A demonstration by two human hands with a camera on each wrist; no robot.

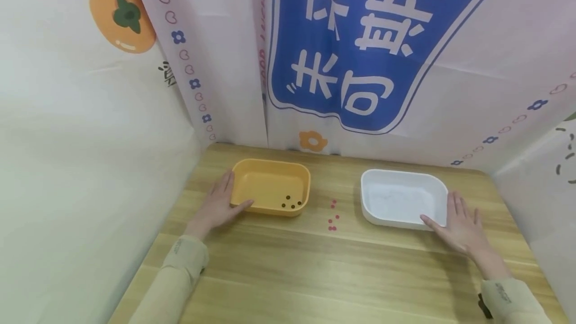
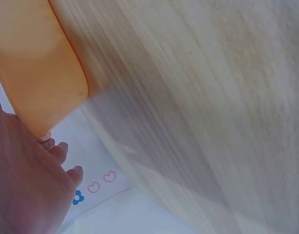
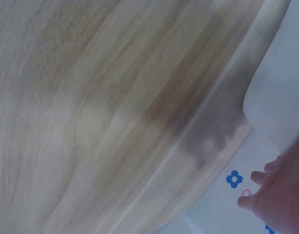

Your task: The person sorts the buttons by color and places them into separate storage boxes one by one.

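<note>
My left hand (image 1: 219, 205) rests against the left end of an orange-yellow plastic tray (image 1: 258, 189), fingers straight along its side and thumb at the front rim. Several small dark ring-like beads (image 1: 288, 197) lie in the tray's front right corner. At the other side, my right hand (image 1: 462, 229) touches the right end of a white tray (image 1: 396, 204), its thumb by the front rim and its fingers spread. Nothing shows inside the white tray. Both wrist views catch the outer walls of the trays, the orange wall (image 2: 47, 63) and the white wall (image 3: 276, 92).
Between the trays, several small pinkish-red beads (image 1: 337, 217) lie scattered on the wood-grain table (image 1: 315, 274). A printed cloth (image 1: 238, 89) hangs behind the table's back edge, and pale sheets flank both sides.
</note>
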